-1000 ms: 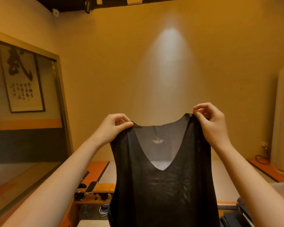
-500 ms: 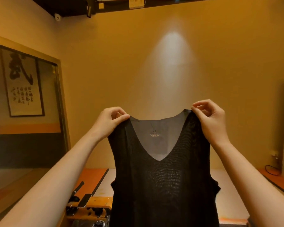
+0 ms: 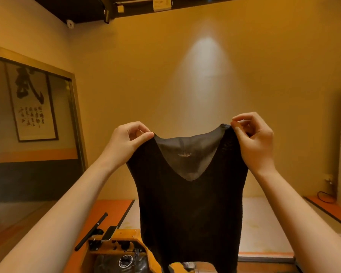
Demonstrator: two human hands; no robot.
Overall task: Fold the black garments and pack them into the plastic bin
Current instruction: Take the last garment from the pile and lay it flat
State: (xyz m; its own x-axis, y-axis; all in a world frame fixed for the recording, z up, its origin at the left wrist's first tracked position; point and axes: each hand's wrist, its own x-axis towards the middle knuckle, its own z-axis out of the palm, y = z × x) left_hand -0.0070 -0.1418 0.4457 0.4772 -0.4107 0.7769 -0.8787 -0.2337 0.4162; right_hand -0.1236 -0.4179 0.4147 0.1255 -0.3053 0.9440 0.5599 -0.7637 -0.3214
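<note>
In a room with a plain ochre wall (image 3: 274, 56), the black garment (image 3: 189, 203) hangs in the air, its shoulder straps pinched by the left hand (image 3: 130, 139) and the right hand (image 3: 253, 140), which looks like spreading before folding. Next it probably needs laying flat on the pale surface (image 3: 264, 223) below. An orange device (image 3: 114, 240) sits near the hem, and no bin is in view.

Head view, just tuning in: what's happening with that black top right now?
A person holds a black V-neck sleeveless top up in the air in front of them. The left hand pinches one shoulder strap and the right hand pinches the other, so the top hangs full length, unfolded. Folding has not begun yet.
</note>
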